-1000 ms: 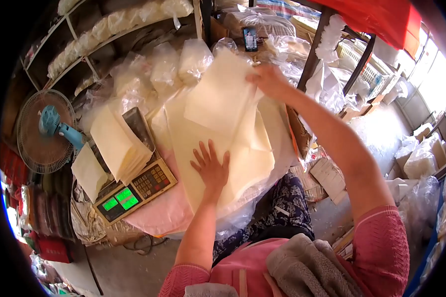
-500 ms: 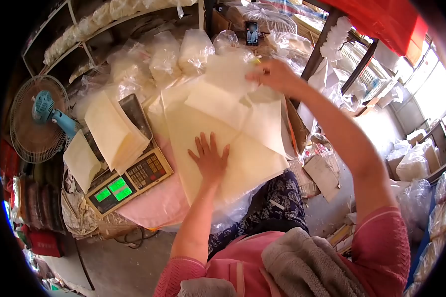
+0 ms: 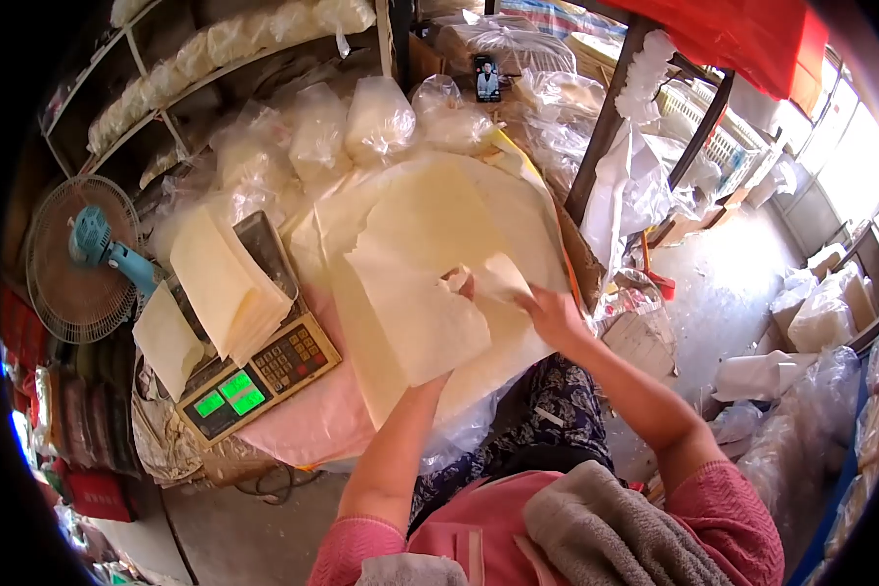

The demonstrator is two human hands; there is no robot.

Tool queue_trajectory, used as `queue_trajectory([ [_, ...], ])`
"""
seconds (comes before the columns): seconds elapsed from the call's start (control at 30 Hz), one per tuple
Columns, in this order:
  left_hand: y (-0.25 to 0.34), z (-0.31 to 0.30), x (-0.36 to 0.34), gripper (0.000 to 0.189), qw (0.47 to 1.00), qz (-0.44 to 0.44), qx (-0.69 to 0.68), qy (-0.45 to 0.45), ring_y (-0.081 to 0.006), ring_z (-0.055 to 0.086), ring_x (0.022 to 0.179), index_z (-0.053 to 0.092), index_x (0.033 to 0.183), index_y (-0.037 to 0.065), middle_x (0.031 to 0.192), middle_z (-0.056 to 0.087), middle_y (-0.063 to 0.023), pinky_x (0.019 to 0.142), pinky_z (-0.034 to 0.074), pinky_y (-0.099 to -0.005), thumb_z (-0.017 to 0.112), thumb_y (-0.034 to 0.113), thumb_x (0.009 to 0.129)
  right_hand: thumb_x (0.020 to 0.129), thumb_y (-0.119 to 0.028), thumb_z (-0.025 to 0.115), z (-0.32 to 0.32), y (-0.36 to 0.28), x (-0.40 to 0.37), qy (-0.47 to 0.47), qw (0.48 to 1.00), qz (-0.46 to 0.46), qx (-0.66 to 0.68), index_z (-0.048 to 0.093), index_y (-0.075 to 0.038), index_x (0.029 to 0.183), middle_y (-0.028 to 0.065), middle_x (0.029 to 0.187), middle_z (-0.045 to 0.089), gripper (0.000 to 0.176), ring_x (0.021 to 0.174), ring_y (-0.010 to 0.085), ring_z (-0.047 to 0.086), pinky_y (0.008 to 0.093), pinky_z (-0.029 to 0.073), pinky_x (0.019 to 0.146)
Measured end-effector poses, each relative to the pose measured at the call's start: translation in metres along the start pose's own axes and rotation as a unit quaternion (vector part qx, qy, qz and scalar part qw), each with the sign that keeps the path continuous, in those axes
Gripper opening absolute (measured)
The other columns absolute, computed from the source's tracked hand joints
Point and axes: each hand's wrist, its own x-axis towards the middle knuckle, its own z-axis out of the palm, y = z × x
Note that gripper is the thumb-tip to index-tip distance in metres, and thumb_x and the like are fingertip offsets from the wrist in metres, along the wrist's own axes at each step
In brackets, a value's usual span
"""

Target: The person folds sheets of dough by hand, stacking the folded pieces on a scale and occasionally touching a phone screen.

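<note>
A thin cream sheet point(image 3: 415, 313) with ragged, torn edges, paper-like in look, lies over my left hand point(image 3: 464, 284). Only fingertips show, curled at a torn edge near its middle; the palm and the other fingers are hidden beneath. My right hand point(image 3: 554, 317) is closed on the sheet's folded right-hand part, thumb and fingers pressed together. Below, larger cream sheets point(image 3: 361, 356) are spread across the work surface. To the left, a stack of folded cream sheets point(image 3: 227, 283) rests on a digital scale point(image 3: 281, 363) with a lit green display.
A fan point(image 3: 83, 256) stands at the left, beside a loose cream piece point(image 3: 166, 337) by the scale. Filled clear plastic bags point(image 3: 381, 117) line the back, with a phone point(image 3: 486, 78) propped behind. A dark post point(image 3: 610, 122) rises at the right.
My right hand has come down from the far side toward me, bringing the torn sheet over my left hand. My left hand, flat and spread before, now has its fingertips curled at the sheet's edge.
</note>
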Motion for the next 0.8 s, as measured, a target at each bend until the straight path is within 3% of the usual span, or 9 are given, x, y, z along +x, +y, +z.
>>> queue_trajectory([
  [0.13, 0.003, 0.025, -0.016, 0.065, 0.968, -0.054, -0.189, -0.158, -0.0317, 0.033, 0.13, 0.024, 0.142, 0.002, 0.141, 0.033, -0.0212, 0.108, 0.025, -0.0393, 0.045, 0.041, 0.094, 0.084, -0.02, 0.057, -0.029, -0.014, 0.056, 0.005, 0.994, -0.099, -0.039, 0.063, -0.008, 0.098, 0.0202, 0.082, 0.063, 0.019, 0.079, 0.0402, 0.06, 0.0464, 0.046, 0.07],
  [0.2, 0.012, 0.027, -0.02, 0.07, 0.966, -0.066, -0.173, -0.178, -0.032, 0.025, 0.135, 0.017, 0.145, 0.005, 0.147, 0.025, -0.0202, 0.111, 0.019, -0.0395, 0.044, 0.043, 0.093, 0.082, -0.016, 0.057, -0.041, -0.027, 0.087, -0.015, 0.985, -0.14, -0.099, 0.064, -0.008, 0.094, 0.0187, 0.081, 0.064, 0.016, 0.079, 0.0389, 0.061, 0.0461, 0.046, 0.07],
  [0.33, 0.01, 0.036, -0.019, 0.07, 0.947, -0.137, -0.163, -0.241, -0.0382, 0.022, 0.136, 0.017, 0.148, 0.02, 0.15, 0.021, -0.0166, 0.108, 0.018, -0.0543, 0.038, 0.055, 0.092, 0.077, -0.01, 0.056, -0.058, -0.054, 0.141, -0.042, 0.959, -0.216, -0.18, 0.064, -0.01, 0.089, 0.0156, 0.081, 0.065, 0.015, 0.081, 0.0352, 0.062, 0.0445, 0.047, 0.071],
  [0.43, 0.018, 0.023, -0.008, 0.075, 0.946, -0.126, -0.027, -0.299, -0.0429, 0.008, 0.139, 0.015, 0.148, 0.019, 0.154, 0.006, -0.0151, 0.109, 0.008, -0.0595, 0.04, 0.058, 0.09, 0.08, -0.017, 0.056, -0.073, -0.076, 0.177, -0.002, 0.934, -0.282, -0.221, 0.064, -0.013, 0.087, 0.0136, 0.079, 0.065, 0.011, 0.077, 0.0339, 0.062, 0.0436, 0.048, 0.069],
  [0.53, 0.009, 0.042, -0.02, 0.074, 0.981, -0.048, 0.024, -0.188, -0.0462, 0.004, 0.138, 0.017, 0.148, 0.021, 0.155, 0.0, -0.0116, 0.103, 0.002, -0.0689, 0.035, 0.061, 0.089, 0.082, -0.021, 0.055, -0.09, -0.104, 0.208, 0.021, 0.901, -0.306, -0.306, 0.064, -0.014, 0.085, 0.0127, 0.082, 0.065, 0.012, 0.078, 0.0336, 0.062, 0.044, 0.049, 0.069],
  [0.6, 0.008, 0.042, -0.02, 0.072, 0.978, -0.05, 0.018, -0.2, -0.0453, 0.002, 0.139, 0.02, 0.148, 0.022, 0.155, 0.003, -0.0113, 0.104, 0.001, -0.0684, 0.034, 0.062, 0.089, 0.082, -0.024, 0.056, -0.103, -0.123, 0.225, 0.042, 0.918, -0.249, -0.305, 0.066, -0.015, 0.085, 0.0126, 0.084, 0.065, 0.014, 0.08, 0.0334, 0.062, 0.0441, 0.049, 0.072],
  [0.67, 0.007, 0.043, -0.019, 0.071, 0.974, -0.05, 0.016, -0.219, -0.0449, 0.001, 0.139, 0.023, 0.147, 0.023, 0.155, 0.006, -0.0113, 0.104, 0.0, -0.0685, 0.034, 0.062, 0.089, 0.081, -0.027, 0.057, -0.121, -0.132, 0.253, 0.127, 0.879, -0.319, -0.332, 0.067, -0.014, 0.089, 0.0131, 0.085, 0.066, 0.018, 0.081, 0.0335, 0.063, 0.0449, 0.049, 0.074],
  [0.73, 0.007, 0.044, -0.018, 0.069, 0.967, -0.049, 0.019, -0.248, -0.045, 0.001, 0.139, 0.025, 0.146, 0.024, 0.154, 0.009, -0.0114, 0.103, -0.001, -0.0691, 0.033, 0.063, 0.089, 0.08, -0.025, 0.058, -0.153, -0.158, 0.278, 0.184, 0.881, -0.289, -0.328, 0.067, -0.013, 0.09, 0.0098, 0.087, 0.066, 0.017, 0.08, 0.0303, 0.063, 0.0423, 0.05, 0.07],
  [0.8, 0.008, 0.042, -0.016, 0.068, 0.963, -0.058, 0.017, -0.262, -0.0451, 0.002, 0.139, 0.029, 0.145, 0.025, 0.154, 0.011, -0.0117, 0.103, -0.001, -0.0695, 0.035, 0.062, 0.089, 0.074, -0.012, 0.055, -0.199, -0.171, 0.32, 0.31, 0.794, -0.361, -0.378, 0.067, -0.007, 0.08, 0.0154, 0.08, 0.065, 0.014, 0.078, 0.0298, 0.064, 0.0424, 0.05, 0.069],
])
